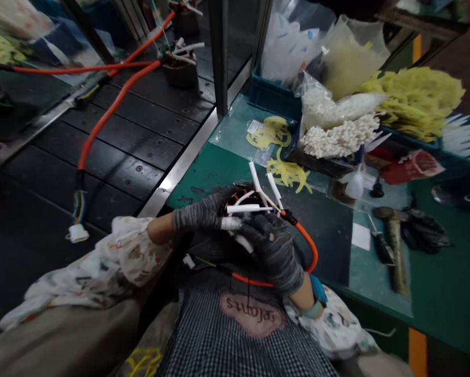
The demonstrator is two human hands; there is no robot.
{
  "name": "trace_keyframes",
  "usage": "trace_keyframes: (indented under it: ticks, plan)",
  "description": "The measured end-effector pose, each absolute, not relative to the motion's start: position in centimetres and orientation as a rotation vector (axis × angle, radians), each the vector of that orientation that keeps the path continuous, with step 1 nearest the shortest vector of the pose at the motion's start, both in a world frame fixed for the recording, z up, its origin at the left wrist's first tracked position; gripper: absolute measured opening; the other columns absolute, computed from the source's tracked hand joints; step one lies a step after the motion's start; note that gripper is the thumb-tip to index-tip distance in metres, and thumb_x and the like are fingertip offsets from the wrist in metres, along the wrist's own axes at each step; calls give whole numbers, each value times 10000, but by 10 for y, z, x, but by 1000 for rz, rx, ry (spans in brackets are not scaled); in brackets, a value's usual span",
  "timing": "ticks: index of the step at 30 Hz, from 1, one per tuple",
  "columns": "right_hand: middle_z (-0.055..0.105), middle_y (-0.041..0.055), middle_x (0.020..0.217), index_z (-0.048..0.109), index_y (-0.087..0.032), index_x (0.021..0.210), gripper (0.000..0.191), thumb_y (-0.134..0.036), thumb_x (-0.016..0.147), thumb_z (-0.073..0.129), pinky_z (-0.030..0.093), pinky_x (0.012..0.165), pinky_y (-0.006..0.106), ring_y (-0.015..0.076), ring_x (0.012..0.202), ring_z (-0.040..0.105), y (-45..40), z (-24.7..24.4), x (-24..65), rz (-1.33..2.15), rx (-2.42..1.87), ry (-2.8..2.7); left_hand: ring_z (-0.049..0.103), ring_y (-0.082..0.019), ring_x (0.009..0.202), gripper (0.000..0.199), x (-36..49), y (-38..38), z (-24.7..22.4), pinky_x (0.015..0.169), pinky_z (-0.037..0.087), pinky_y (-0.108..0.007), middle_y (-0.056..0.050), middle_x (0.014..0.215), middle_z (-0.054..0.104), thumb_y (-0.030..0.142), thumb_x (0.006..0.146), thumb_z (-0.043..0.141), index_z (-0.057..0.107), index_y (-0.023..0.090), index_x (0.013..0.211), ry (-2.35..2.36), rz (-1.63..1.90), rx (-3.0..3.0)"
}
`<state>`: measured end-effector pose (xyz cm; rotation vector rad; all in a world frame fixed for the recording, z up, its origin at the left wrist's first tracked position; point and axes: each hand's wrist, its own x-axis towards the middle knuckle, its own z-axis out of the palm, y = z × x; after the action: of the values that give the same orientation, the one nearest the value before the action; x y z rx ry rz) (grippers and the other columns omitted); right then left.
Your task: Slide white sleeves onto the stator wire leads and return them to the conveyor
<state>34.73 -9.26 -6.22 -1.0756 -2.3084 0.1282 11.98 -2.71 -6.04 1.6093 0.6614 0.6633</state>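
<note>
A round motor stator [239,195] with copper windings is held at the near edge of the table, partly covered by my hands. My left hand [205,210], in a grey glove with white tape on the thumb, is closed around its left side. Gloved in grey too, my right hand [276,248] is closed on its near right side, fingers curled by the leads. White sleeves [243,208] cover several of the leads, which stick up and across the stator. An orange cable [311,246] runs from them, loops behind my right wrist and ends in a white connector [188,261].
Yellow insulation pieces [290,172] lie beyond the stator. Bags of white sleeves [339,133] and a yellow pile [415,99] fill blue bins at the back right. A hammer [395,251] and screwdriver [382,246] lie right. Another orange cable [112,104] hangs over the black slatted conveyor [120,152].
</note>
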Motion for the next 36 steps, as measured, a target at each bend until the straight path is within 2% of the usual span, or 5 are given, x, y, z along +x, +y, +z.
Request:
trace_keyframes:
  ticks: [5,23,30,33,36]
  plan:
    - [830,77,970,848,-209,1142,188,-230,1060,681,603,789,379,238,917,714,-121,-66,345,100,-1078,-2210,373,-393,1670,813,111,-45,-61,1383,352,-638,-109,1768,436,334,1016,703,336,338,1741,703,772,2142]
    - [772,96,1262,809,-294,1301,327,-244,980,769,613,1001,468,301,1205,660,-143,-74,352,70,-1139,-2277,291,-394,1689,944,117,-71,-69,1394,307,-645,-172,1748,381,487,989,769,261,306,1765,660,869,2136]
    - [794,70,1117,824,-223,1198,265,-125,1022,651,634,893,352,216,1050,682,-147,-68,363,62,-986,-2269,247,-376,1706,840,121,-76,-72,1404,291,-636,-156,1767,343,372,1020,720,305,305,1748,708,933,2060]
    - [759,37,1270,791,-248,1232,305,-79,1001,686,595,1082,350,197,1231,661,-150,-59,379,-32,-1049,-2187,231,-387,1708,825,125,-80,-69,1398,299,-638,-162,1780,318,393,1037,687,290,298,1753,702,934,2045]
    - [612,37,1586,696,-341,1398,415,-188,1014,728,467,1282,513,270,1547,491,-148,-58,386,-114,-1264,-2097,241,-385,1702,843,132,-84,-62,1400,293,-626,-146,1776,326,372,1034,666,251,318,1765,709,903,2108]
